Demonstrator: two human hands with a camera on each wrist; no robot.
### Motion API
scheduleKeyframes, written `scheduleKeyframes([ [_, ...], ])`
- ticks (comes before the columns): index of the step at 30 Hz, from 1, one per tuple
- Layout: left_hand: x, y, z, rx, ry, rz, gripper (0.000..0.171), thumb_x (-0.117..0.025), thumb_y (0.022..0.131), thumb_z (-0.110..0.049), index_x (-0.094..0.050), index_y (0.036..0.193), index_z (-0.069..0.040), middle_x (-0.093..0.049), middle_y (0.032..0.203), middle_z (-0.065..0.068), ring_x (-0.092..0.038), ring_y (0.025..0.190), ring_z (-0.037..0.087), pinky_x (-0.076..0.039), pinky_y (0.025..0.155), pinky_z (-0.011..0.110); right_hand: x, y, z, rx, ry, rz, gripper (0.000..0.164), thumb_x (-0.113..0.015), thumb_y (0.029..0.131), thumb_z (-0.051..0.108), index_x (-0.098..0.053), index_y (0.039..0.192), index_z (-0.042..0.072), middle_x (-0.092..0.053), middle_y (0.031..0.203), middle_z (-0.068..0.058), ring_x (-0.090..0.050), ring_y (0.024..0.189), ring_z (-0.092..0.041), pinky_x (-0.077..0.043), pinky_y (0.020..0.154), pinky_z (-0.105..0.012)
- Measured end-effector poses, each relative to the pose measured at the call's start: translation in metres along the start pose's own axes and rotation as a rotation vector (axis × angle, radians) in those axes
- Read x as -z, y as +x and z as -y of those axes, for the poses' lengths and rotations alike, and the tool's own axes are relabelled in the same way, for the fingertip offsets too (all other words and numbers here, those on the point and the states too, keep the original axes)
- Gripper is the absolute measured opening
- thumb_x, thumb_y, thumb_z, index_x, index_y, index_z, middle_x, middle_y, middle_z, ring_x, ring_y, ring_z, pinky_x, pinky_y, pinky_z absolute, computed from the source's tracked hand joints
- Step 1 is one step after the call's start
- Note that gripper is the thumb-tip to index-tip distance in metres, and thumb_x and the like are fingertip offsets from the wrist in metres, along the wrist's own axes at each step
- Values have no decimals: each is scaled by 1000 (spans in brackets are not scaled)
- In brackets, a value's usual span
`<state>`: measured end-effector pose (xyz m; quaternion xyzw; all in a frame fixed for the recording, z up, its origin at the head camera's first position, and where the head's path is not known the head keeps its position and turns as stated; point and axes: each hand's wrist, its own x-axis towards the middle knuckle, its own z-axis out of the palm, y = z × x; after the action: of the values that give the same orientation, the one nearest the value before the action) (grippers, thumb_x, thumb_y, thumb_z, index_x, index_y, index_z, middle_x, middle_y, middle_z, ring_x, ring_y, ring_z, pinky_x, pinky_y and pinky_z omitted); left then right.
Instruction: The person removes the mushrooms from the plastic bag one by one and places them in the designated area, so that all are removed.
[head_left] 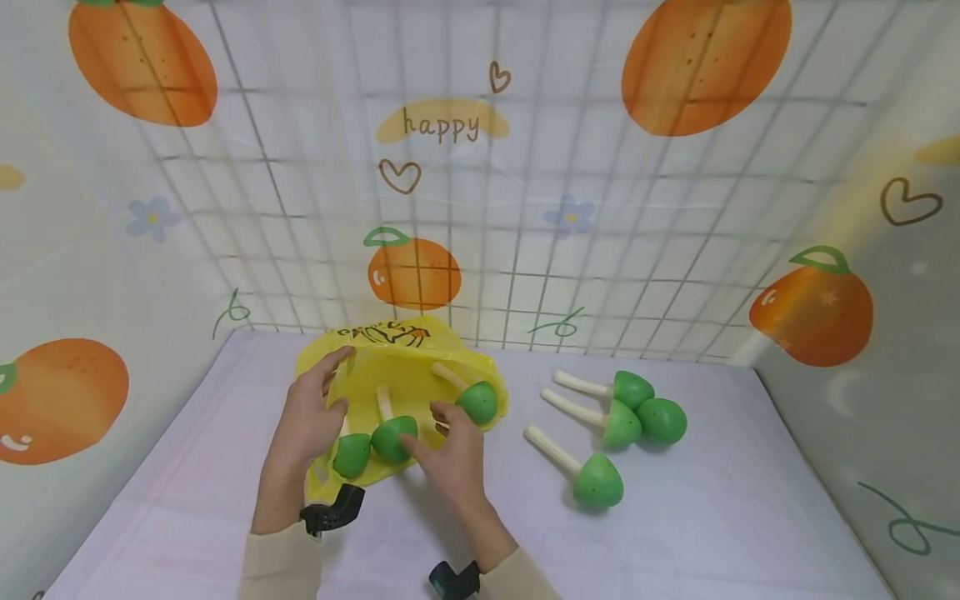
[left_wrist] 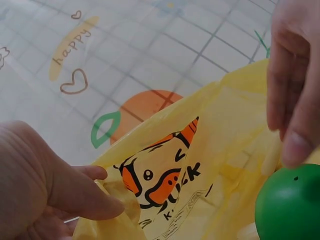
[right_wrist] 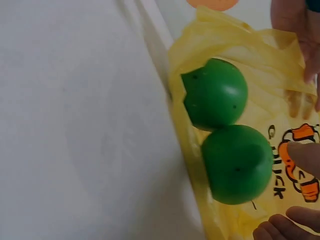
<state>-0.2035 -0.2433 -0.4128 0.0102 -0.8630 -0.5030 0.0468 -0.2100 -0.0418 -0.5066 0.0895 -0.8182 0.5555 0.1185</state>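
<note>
A yellow plastic bag [head_left: 401,371] with a printed duck lies on the table, its mouth toward me. My left hand [head_left: 303,417] grips the bag's left edge, thumb and fingers pinching the film [left_wrist: 135,210] in the left wrist view. Inside the mouth lie three green-capped, mushroom-shaped pieces with cream stems: one at the left [head_left: 352,456], one in the middle [head_left: 395,442], one at the right [head_left: 477,402]. My right hand [head_left: 457,467] is over the bag's front edge between the middle and right pieces. Its thumb overlaps the middle cap; thumb and fingers stand apart around no piece.
Several more green mushroom-shaped pieces lie right of the bag: one in front [head_left: 598,481] and a cluster [head_left: 630,408] behind. A printed cloth with oranges hangs over a wire grid [head_left: 525,250] at the back. Dark cameras [head_left: 333,510] sit on both wrists.
</note>
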Motion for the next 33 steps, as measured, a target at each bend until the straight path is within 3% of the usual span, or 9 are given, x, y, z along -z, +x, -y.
scheduleKeyframes([
  [11,0,1,1,6,9,-14,72,-53,98,14,-41,162,-15,-32,170,11,-31,154,42,-31,122,57,-19,-6,-4,-56,-30,28,66,-95,77,20,-66,129,-7,-68,127,-21,-69,113,-38,-59,97,-48],
  [16,-1,2,2,1,8,-18,72,-53,97,14,-41,162,-14,-33,169,12,-34,153,41,-35,121,56,-22,-8,-5,-52,-30,33,67,-96,77,21,-65,129,-7,-68,125,-21,-68,113,-38,-58,98,-49],
  [23,-1,3,4,-28,18,-19,72,-53,96,16,-41,162,-11,-34,168,13,-33,153,42,-31,123,56,-28,-8,-7,-34,-42,32,67,-96,76,20,-65,129,-7,-69,121,-17,-70,111,-33,-59,97,-44],
  [33,1,2,5,-19,14,-23,71,-54,97,14,-42,161,-12,-34,168,14,-33,153,42,-32,122,56,-32,-9,-9,-30,-35,18,65,-96,76,17,-66,128,-6,-69,119,-15,-71,108,-30,-60,94,-41],
])
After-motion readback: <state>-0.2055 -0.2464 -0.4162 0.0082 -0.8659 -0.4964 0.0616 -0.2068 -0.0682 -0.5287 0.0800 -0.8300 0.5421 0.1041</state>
